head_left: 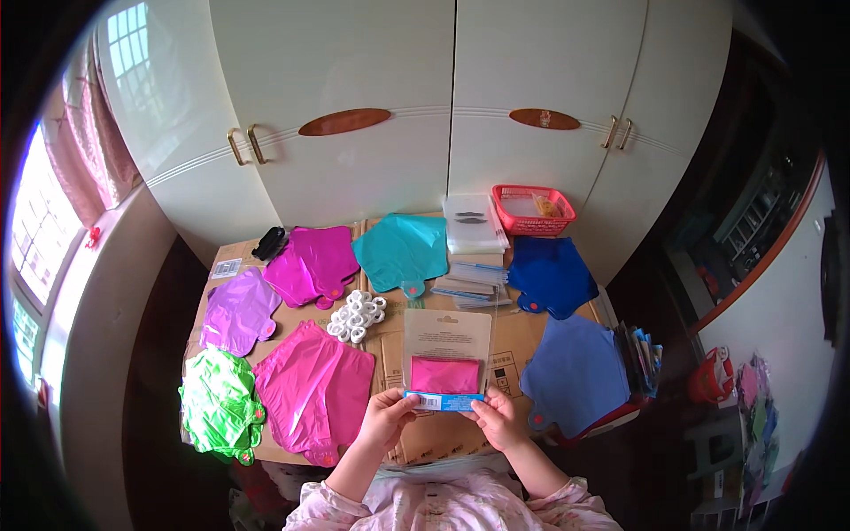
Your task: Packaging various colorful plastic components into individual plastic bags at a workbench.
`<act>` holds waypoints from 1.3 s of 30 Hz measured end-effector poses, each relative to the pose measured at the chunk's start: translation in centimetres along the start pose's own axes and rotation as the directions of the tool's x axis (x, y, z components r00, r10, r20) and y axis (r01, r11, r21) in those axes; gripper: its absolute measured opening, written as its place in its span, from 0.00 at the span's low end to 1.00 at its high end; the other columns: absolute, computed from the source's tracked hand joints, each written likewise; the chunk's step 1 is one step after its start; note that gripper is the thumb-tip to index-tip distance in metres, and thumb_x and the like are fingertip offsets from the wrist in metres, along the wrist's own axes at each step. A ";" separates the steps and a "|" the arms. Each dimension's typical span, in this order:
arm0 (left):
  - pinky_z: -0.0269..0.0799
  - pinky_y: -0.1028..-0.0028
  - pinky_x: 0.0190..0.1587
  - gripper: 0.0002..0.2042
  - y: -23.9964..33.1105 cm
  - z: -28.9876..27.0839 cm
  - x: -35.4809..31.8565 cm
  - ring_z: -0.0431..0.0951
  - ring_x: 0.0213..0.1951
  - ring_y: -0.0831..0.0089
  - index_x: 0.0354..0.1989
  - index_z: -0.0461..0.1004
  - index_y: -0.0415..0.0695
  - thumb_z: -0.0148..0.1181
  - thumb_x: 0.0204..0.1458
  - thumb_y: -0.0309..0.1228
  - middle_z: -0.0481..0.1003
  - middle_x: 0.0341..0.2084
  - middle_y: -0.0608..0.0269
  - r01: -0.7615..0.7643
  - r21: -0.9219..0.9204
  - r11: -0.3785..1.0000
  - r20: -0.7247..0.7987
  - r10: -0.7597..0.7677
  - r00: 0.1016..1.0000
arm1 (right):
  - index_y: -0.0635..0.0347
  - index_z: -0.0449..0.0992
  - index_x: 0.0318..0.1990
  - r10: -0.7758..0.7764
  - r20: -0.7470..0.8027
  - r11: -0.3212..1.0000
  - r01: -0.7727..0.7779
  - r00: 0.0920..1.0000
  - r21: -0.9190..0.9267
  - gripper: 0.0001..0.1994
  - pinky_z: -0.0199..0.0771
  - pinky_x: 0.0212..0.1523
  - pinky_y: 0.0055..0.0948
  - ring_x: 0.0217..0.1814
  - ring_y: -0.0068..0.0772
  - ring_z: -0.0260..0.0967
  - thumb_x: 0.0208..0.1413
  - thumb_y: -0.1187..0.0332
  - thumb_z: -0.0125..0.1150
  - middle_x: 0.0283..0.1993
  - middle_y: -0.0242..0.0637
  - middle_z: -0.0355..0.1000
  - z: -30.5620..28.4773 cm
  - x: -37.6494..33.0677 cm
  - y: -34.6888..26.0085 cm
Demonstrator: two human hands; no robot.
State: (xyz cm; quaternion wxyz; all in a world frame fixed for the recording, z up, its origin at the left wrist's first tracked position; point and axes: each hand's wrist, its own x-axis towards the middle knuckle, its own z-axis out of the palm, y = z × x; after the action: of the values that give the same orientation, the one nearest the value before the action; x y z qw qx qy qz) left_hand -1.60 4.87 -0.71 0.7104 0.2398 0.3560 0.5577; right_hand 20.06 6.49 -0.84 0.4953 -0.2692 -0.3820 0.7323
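Both of my hands hold a flat retail pack [448, 345] upright over the near edge of the cardboard-covered table. The pack has a pale card back with a hang hole, a folded bright pink foil sheet [444, 375] in its middle, and a blue strip with a barcode along its bottom. My left hand [388, 421] pinches the lower left corner, thumb in front. The lower right corner is gripped by my right hand [499, 419]. Nearest my left hand lies a stack of pink foil balloons [312, 385]; a stack of slate-blue foil balloons [577, 367] lies to the right.
Around the cardboard [363, 310] lie green [217, 403], lilac [237, 308], magenta [310, 264], teal [403, 252] and dark blue foil stacks [553, 273]. White ribbon rolls [357, 315] sit mid-left. Clear sleeves [475, 223], card packs [469, 281] and a red basket [534, 221] stand farther back, before white cabinets [354, 62].
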 end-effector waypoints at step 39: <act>0.73 0.76 0.34 0.03 -2.1 2.4 -1.2 0.79 0.30 0.74 0.34 0.74 0.38 0.60 0.53 0.23 0.79 0.29 0.59 -0.304 0.011 0.953 -0.091 0.304 0.948 | 0.67 0.70 0.42 -0.290 -0.135 0.912 0.231 0.947 -0.340 0.07 0.75 0.39 0.21 0.34 0.22 0.74 0.59 0.73 0.56 0.35 0.35 0.75 1.8 0.1 0.9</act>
State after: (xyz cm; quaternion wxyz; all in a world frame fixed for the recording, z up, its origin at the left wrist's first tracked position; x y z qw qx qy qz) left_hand 1.40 3.29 -0.47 0.5994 0.2645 0.3461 0.6715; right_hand 18.17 5.82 -0.55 0.5715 -0.3581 -0.4812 0.5600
